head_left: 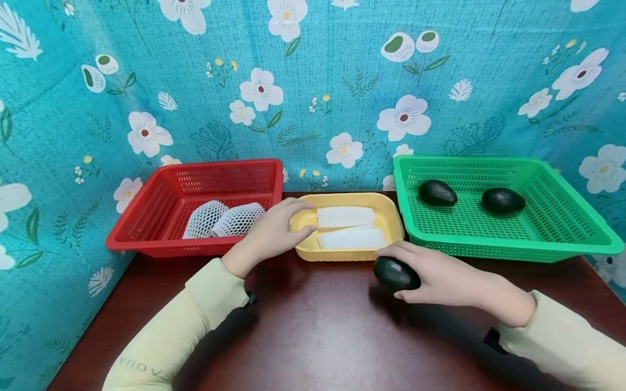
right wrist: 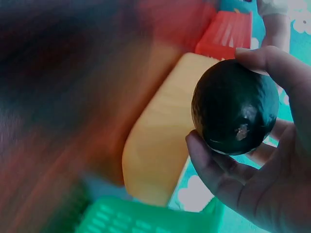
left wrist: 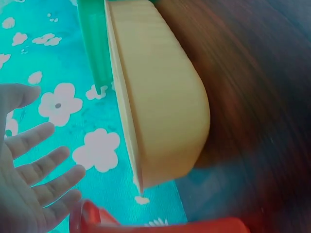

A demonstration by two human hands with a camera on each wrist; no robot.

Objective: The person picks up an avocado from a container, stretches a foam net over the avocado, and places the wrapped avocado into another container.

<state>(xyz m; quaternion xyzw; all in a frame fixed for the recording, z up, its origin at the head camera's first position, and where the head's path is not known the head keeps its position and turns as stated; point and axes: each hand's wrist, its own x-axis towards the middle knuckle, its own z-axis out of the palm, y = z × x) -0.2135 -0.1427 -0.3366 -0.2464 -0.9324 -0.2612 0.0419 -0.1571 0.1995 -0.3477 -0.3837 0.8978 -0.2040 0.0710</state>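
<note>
My right hand [head_left: 430, 271] grips a dark avocado [head_left: 395, 274] above the table, just in front of the yellow tray [head_left: 309, 253]; the right wrist view shows the same avocado [right wrist: 235, 109] held between thumb and fingers. Over the left end of that tray hovers my left hand [head_left: 279, 228], its fingers spread and nothing in them. Two white foam net sleeves, one behind [head_left: 344, 216] and one in front [head_left: 353, 238], lie flat in the tray. In the left wrist view the left hand [left wrist: 34, 179] appears with loosely extended fingers.
A red basket [head_left: 161, 247] at the left holds two net-wrapped things [head_left: 205, 219]. At the right stands a green basket [head_left: 513, 250] with two more avocados, one left [head_left: 437, 193] and one right [head_left: 502, 201]. A flowered blue cloth [head_left: 313, 98] hangs behind the dark table [head_left: 323, 326].
</note>
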